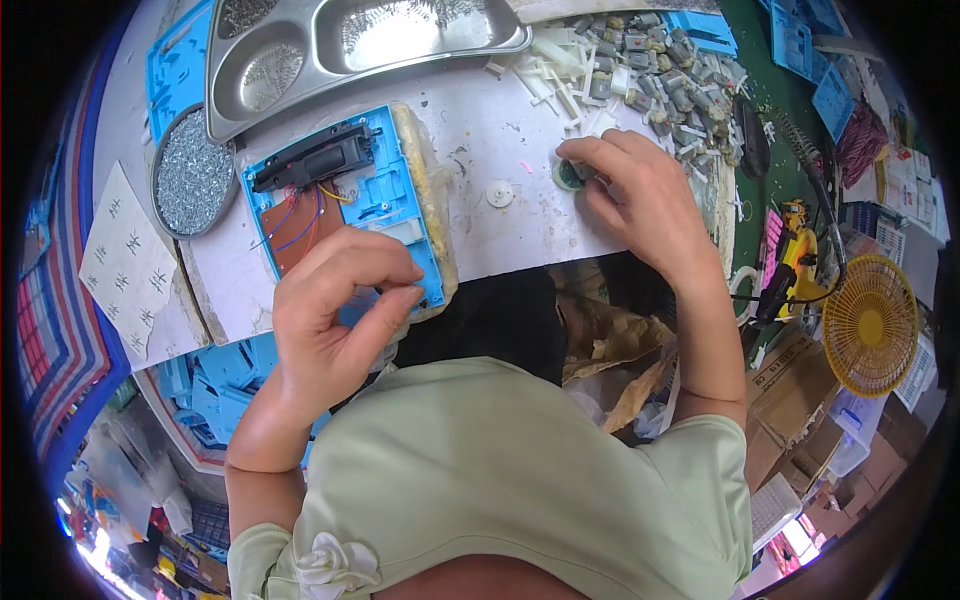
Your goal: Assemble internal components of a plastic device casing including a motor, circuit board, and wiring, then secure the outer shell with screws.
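Observation:
My left hand (345, 300) hovers over the near edge of a blue plastic casing (433, 262), thumb and forefinger pinched. Whether something tiny sits between those fingertips is hidden. Inside the casing are a black module (325, 158), a reddish-brown board (292, 232) and thin red, blue and yellow wires. A yellowish foam pad (418, 150) shows under the casing's right side. Farther right, my right hand (645, 195) curls its fingers at a small round green piece (568, 174), which they partly cover. Between the hands lies a white plastic disc (499, 194) with a raised centre.
A steel compartment tray (320, 75) stands at the back, beside a round dish of screws (195, 175). Grey motors with white fittings (680, 85) pile up at back right. A marked paper sheet (125, 260) lies left. A cable (835, 215) and yellow fan (870, 325) are at right.

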Available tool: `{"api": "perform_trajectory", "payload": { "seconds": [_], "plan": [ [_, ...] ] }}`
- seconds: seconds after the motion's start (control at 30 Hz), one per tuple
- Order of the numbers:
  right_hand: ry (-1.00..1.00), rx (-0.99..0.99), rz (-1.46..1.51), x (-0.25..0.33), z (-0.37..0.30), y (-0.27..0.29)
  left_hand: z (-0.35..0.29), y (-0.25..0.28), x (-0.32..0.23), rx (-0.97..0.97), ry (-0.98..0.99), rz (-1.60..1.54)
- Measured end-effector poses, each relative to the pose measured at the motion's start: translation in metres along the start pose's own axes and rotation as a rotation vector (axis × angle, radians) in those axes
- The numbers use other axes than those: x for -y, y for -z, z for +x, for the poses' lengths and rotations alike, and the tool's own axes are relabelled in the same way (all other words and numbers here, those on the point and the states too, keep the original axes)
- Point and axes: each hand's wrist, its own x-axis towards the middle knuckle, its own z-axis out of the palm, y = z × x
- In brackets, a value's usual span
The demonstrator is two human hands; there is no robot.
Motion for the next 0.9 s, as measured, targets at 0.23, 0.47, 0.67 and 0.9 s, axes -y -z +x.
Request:
{"api": "perform_trajectory", "payload": {
  "seconds": [0.23,0.47,0.67,0.9],
  "plan": [
    [-0.403,-0.032,0.968,0.02,-0.004,0.005,-0.002,0.001,-0.002,0.009,-0.001,0.056],
    [-0.387,0.215,1.677,0.1,0.009,-0.031,-0.01,0.0,0.0,-0.012,0.058,0.041],
    [-0.376,0.348,1.631,0.1,0.019,-0.036,-0.014,0.006,0.002,-0.001,0.051,0.016],
    [-0.144,0.094,1.122,0.115,0.021,-0.031,-0.017,0.004,0.006,-0.067,0.041,-0.082]
  ]
}}
